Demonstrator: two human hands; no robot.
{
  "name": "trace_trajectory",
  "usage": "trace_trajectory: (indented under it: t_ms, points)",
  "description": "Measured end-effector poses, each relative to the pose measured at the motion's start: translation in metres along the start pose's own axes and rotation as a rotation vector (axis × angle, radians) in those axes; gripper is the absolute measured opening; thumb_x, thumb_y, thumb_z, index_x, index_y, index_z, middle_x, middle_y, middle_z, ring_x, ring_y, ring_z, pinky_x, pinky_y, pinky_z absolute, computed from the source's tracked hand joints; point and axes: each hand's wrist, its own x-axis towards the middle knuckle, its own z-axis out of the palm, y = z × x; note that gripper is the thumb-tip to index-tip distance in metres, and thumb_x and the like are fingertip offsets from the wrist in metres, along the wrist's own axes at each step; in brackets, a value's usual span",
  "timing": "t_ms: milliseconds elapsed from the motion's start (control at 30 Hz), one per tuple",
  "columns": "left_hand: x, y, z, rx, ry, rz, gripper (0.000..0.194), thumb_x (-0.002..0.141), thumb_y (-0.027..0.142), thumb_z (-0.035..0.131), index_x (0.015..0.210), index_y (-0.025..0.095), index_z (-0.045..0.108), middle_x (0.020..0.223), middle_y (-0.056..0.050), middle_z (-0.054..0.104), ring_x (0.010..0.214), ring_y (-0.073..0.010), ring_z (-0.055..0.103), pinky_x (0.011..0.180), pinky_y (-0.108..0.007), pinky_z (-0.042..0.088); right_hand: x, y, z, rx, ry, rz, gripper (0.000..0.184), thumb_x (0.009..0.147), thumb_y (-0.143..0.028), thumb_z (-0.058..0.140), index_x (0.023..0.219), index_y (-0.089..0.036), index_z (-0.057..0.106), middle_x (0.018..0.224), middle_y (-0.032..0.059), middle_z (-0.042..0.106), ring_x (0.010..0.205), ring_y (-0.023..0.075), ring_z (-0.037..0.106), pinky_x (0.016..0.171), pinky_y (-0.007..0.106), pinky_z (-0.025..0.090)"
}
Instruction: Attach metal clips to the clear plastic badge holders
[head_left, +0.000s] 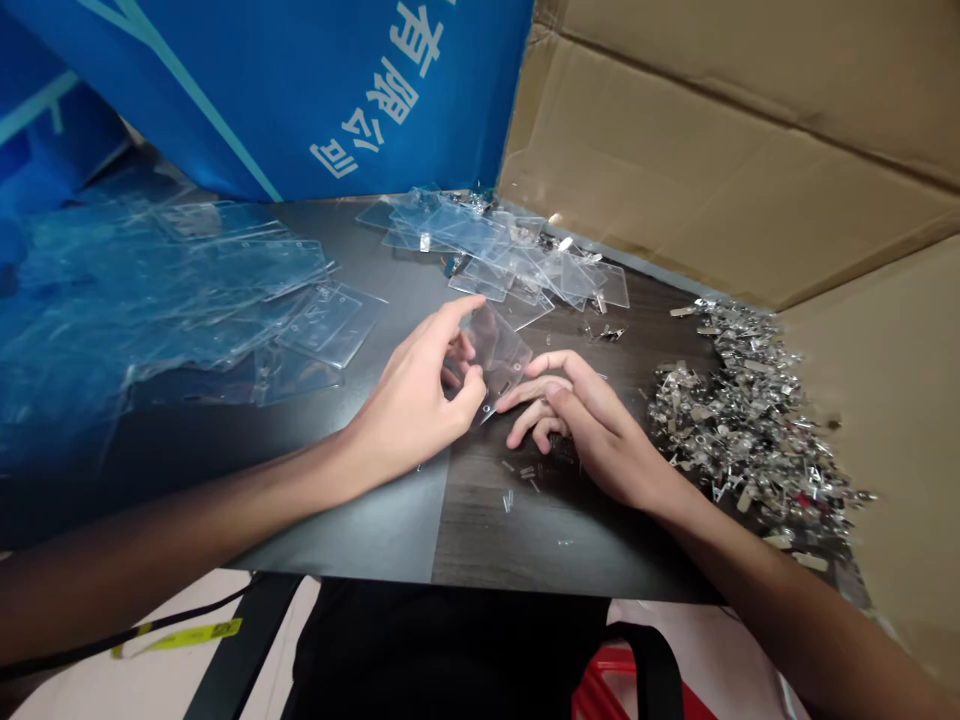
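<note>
My left hand [420, 400] pinches a clear plastic badge sleeve [496, 350] between thumb and fingers, holding it tilted just above the dark table [405, 520]. My right hand [581, 420] lies beside it, its fingers stretched toward the sleeve's lower corner and touching it; whether a small clip sits under the fingertips is hidden. A few loose metal clips [525, 475] lie on the table below both hands.
A heap of metal clips [750, 420] fills the right side. Clear sleeves are stacked at the back centre [510, 255] and spread over the left [247, 290]. Cardboard walls [750, 150] and a blue printed sheet [300, 90] close in the back.
</note>
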Motion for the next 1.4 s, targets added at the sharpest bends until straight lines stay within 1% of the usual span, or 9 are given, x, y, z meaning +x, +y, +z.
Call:
trace_trajectory:
  t_ms: [100,167,267,467,633,833,967,1133,1400]
  points:
    - [-0.002,0.001,-0.004,-0.023,-0.026,-0.011,0.080,0.092,0.015,0.064,0.170,0.027,0.048,0.114,-0.007,0.067,0.089,-0.0187,0.068,0.081,-0.036,0.061,0.003,0.002,-0.003,-0.034,-0.025,0.003,0.032,0.117,-0.054,0.055,0.125,-0.024,0.050,0.111,0.0102,0.084,0.075,0.0171,0.082,0.060,0.027,0.054]
    - [-0.003,0.001,-0.006,-0.071,-0.057,-0.021,0.077,0.093,0.015,0.061,0.169,0.030,0.051,0.116,-0.007,0.066,0.086,-0.0176,0.068,0.083,-0.038,0.062,0.005,0.003,-0.005,-0.055,-0.033,0.018,0.035,0.116,-0.058,0.056,0.123,-0.023,0.052,0.104,0.0087,0.086,0.069,0.0163,0.081,0.055,0.025,0.052]
    - [-0.003,0.001,-0.008,-0.188,-0.099,-0.068,0.066,0.093,0.015,0.059,0.158,0.028,0.058,0.115,-0.006,0.068,0.082,-0.0168,0.071,0.084,-0.039,0.062,0.006,0.002,-0.005,-0.085,-0.033,0.044,0.036,0.116,-0.058,0.055,0.117,-0.022,0.056,0.087,0.0052,0.085,0.059,0.0151,0.077,0.048,0.023,0.045]
    - [0.000,-0.004,-0.004,-0.420,-0.139,-0.140,0.044,0.091,0.014,0.063,0.132,0.024,0.056,0.105,-0.004,0.075,0.087,-0.0190,0.079,0.083,-0.036,0.061,0.003,-0.003,-0.002,-0.151,0.017,0.029,0.035,0.115,-0.055,0.058,0.102,-0.022,0.059,0.062,-0.0040,0.071,0.045,0.0092,0.058,0.046,0.022,0.038]
    - [0.003,-0.005,-0.003,-0.498,-0.164,-0.149,0.037,0.089,0.016,0.067,0.122,0.022,0.053,0.098,-0.003,0.076,0.082,-0.0174,0.076,0.081,-0.035,0.060,0.003,-0.008,-0.001,-0.238,0.083,-0.063,0.032,0.107,-0.045,0.073,0.092,-0.017,0.073,0.071,-0.0014,0.069,0.057,0.0083,0.059,0.052,0.022,0.043]
    - [0.001,-0.001,-0.004,-0.427,-0.125,-0.159,0.037,0.083,0.016,0.072,0.114,0.024,0.053,0.088,0.004,0.060,0.078,-0.0145,0.067,0.070,-0.030,0.053,0.005,-0.009,-0.004,-0.122,0.103,-0.118,0.018,0.099,-0.037,0.085,0.100,-0.019,0.086,0.079,0.0029,0.078,0.063,0.0118,0.069,0.056,0.024,0.053]
    - [-0.001,-0.005,0.000,-0.457,-0.144,-0.187,0.038,0.082,0.018,0.072,0.113,0.024,0.051,0.093,0.004,0.053,0.074,-0.0116,0.060,0.064,-0.027,0.047,0.005,-0.009,-0.003,-0.003,0.054,-0.057,0.020,0.092,-0.038,0.093,0.096,-0.020,0.086,0.081,0.0043,0.083,0.062,0.0133,0.074,0.054,0.024,0.056]
    - [-0.001,-0.002,0.000,-0.434,-0.138,-0.160,0.038,0.082,0.018,0.071,0.114,0.024,0.050,0.091,0.004,0.048,0.074,-0.0111,0.051,0.063,-0.026,0.042,0.005,-0.012,-0.003,0.080,0.017,0.005,0.027,0.086,-0.041,0.099,0.091,-0.019,0.084,0.076,0.0022,0.081,0.058,0.0111,0.071,0.051,0.021,0.054]
    - [-0.003,-0.003,0.003,-0.468,-0.185,-0.150,0.041,0.086,0.021,0.074,0.119,0.024,0.051,0.095,0.002,0.049,0.081,-0.0132,0.055,0.070,-0.028,0.049,0.006,-0.014,-0.002,0.071,0.002,0.058,0.033,0.080,-0.045,0.102,0.089,-0.019,0.082,0.073,0.0008,0.079,0.058,0.0113,0.069,0.054,0.023,0.055]
